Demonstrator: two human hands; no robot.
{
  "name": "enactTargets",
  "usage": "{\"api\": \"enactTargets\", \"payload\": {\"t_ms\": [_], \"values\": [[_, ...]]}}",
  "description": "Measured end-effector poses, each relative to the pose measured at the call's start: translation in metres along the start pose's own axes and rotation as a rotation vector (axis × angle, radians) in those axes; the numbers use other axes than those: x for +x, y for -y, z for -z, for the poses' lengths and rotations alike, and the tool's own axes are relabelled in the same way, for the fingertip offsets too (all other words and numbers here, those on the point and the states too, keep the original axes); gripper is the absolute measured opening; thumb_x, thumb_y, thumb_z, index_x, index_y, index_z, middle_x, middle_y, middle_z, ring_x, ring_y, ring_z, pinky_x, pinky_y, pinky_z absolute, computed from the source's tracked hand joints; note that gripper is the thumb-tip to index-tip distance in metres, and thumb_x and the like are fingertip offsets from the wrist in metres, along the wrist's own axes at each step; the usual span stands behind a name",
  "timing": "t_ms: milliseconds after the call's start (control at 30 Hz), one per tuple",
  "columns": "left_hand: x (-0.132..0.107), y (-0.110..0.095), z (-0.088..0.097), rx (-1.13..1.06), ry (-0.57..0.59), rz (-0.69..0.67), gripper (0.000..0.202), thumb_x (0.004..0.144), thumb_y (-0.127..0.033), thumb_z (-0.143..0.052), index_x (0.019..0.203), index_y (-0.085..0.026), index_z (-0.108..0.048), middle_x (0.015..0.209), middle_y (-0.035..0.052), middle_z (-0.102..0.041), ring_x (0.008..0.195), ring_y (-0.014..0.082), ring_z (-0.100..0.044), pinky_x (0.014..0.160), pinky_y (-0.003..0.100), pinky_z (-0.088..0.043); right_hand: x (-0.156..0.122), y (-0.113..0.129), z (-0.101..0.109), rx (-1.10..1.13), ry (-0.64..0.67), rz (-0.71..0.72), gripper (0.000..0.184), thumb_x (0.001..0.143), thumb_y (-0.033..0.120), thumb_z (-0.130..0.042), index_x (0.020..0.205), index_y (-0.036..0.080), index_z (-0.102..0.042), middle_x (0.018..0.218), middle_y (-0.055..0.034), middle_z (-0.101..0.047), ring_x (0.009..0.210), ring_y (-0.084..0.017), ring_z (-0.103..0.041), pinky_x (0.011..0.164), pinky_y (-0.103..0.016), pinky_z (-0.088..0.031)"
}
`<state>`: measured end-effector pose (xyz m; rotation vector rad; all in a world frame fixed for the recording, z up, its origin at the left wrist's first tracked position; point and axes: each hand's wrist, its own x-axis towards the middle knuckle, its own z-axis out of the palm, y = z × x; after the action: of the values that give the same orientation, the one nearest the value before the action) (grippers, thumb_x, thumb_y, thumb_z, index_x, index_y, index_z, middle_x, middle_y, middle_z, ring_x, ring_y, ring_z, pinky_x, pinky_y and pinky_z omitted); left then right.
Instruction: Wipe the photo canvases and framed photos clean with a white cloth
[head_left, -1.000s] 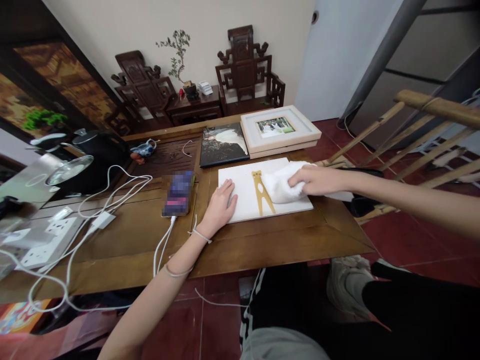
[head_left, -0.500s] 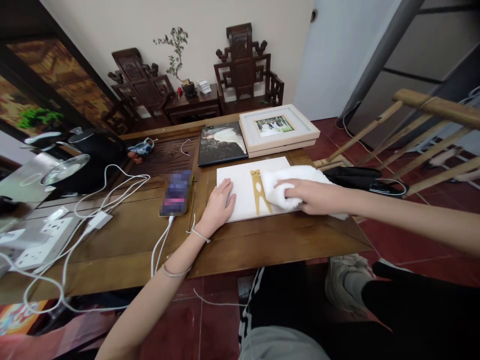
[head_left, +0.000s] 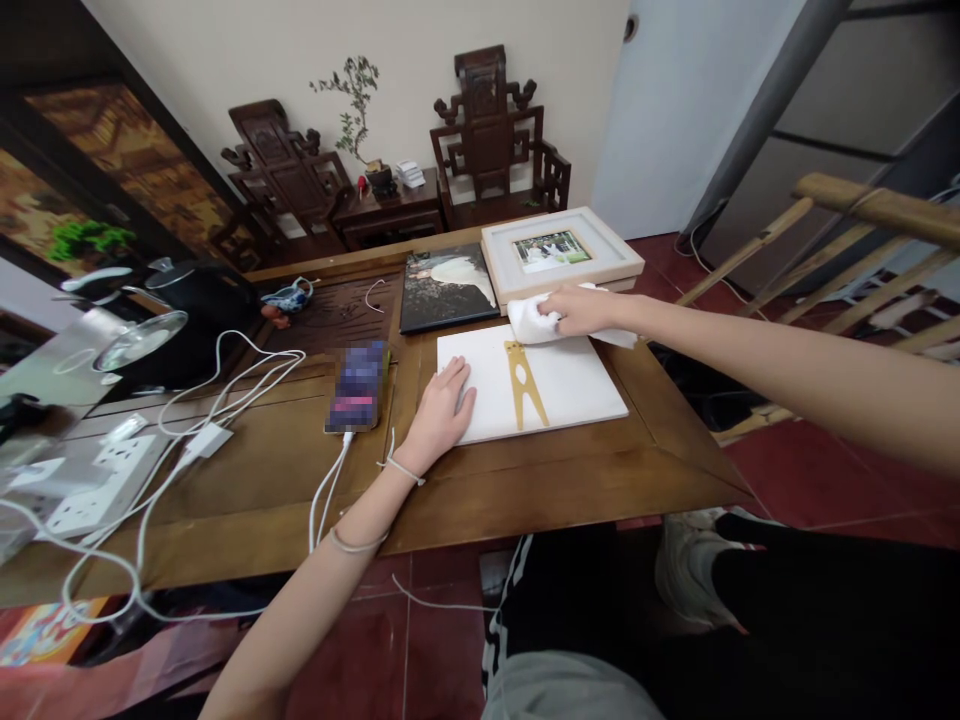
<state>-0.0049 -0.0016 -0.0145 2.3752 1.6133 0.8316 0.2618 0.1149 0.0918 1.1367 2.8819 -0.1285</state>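
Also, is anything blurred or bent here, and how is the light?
Head view: phone screen is pixelated; the wide lens bends the table edge; light is soft, no glare on the board; right hand and cloth are sharp.

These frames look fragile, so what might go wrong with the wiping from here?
The cloth in the right hand could snag the gold stand on the white panel. A far stroke might nudge the white picture frame just beyond. The left hand lies near the phone and may bump it.
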Motion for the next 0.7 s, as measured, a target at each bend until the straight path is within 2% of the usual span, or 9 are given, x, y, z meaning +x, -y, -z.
{"api": "enactTargets", "payload": {"t_ms": [100, 233, 400, 500, 600, 700], "values": [[0.000, 0.001, 0.000, 0.001, 0.000, -0.001, 0.042, 0.095, -0.025, -0.046, 0.132, -0.010, -0.057, 0.148, 0.0199, -0.052, 0.143, 0.0329, -0.044, 0.118, 0.055, -0.035, -0.013, 0.006, 0.000, 0.027, -0.008, 0.024, 0.025, 0.074, -0.002, -0.047, 0.079, 0.018, -0.060, 0.079, -0.0093, -0.063, 0.076, -0.020, -0.053, 0.066, -0.032, -0.030], [0.000, 0.001, 0.000, 0.005, 0.005, -0.009, 0.042, 0.095, -0.025, -0.046, 0.133, -0.009, -0.057, 0.148, 0.0213, -0.051, 0.143, 0.0332, -0.044, 0.118, 0.055, -0.035, -0.049, 0.017, -0.006, 0.071, 0.022, 0.097, 0.023, 0.067, -0.002, -0.047, 0.071, 0.018, -0.056, 0.070, -0.0056, -0.058, 0.070, -0.018, -0.050, 0.066, -0.030, -0.030], [-0.001, -0.002, 0.000, 0.007, 0.002, 0.001, 0.042, 0.095, -0.024, -0.045, 0.133, -0.009, -0.057, 0.148, 0.0216, -0.051, 0.143, 0.0328, -0.043, 0.119, 0.055, -0.034, -0.108, 0.049, -0.015, 0.217, 0.123, 0.123, 0.027, 0.059, -0.003, -0.045, 0.070, 0.020, -0.053, 0.072, -0.0029, -0.058, 0.074, -0.019, -0.055, 0.068, -0.027, -0.035], [-0.001, -0.003, -0.001, 0.016, 0.001, 0.018, 0.042, 0.096, -0.023, -0.045, 0.134, -0.009, -0.056, 0.149, 0.0206, -0.051, 0.144, 0.0327, -0.042, 0.119, 0.055, -0.033, -0.133, 0.068, -0.017, 0.285, 0.144, 0.124, 0.029, 0.058, -0.004, -0.042, 0.069, 0.021, -0.051, 0.075, -0.0024, -0.060, 0.075, -0.018, -0.057, 0.068, -0.027, -0.036], [-0.002, -0.004, -0.002, 0.023, 0.002, 0.024, 0.042, 0.096, -0.023, -0.044, 0.134, -0.010, -0.055, 0.149, 0.0201, -0.051, 0.145, 0.0326, -0.041, 0.119, 0.055, -0.032, -0.138, 0.069, -0.018, 0.309, 0.145, 0.127, 0.026, 0.058, -0.003, -0.042, 0.067, 0.021, -0.047, 0.073, -0.0020, -0.059, 0.074, -0.018, -0.057, 0.068, -0.027, -0.036], [-0.002, -0.005, -0.002, 0.024, 0.008, 0.025, 0.043, 0.096, -0.023, -0.043, 0.135, -0.010, -0.054, 0.150, 0.0201, -0.050, 0.145, 0.0323, -0.040, 0.119, 0.055, -0.032, -0.123, 0.053, -0.018, 0.305, 0.121, 0.130, 0.024, 0.058, -0.001, -0.044, 0.066, 0.022, -0.044, 0.071, -0.0020, -0.056, 0.075, -0.019, -0.056, 0.069, -0.027, -0.036]]}}
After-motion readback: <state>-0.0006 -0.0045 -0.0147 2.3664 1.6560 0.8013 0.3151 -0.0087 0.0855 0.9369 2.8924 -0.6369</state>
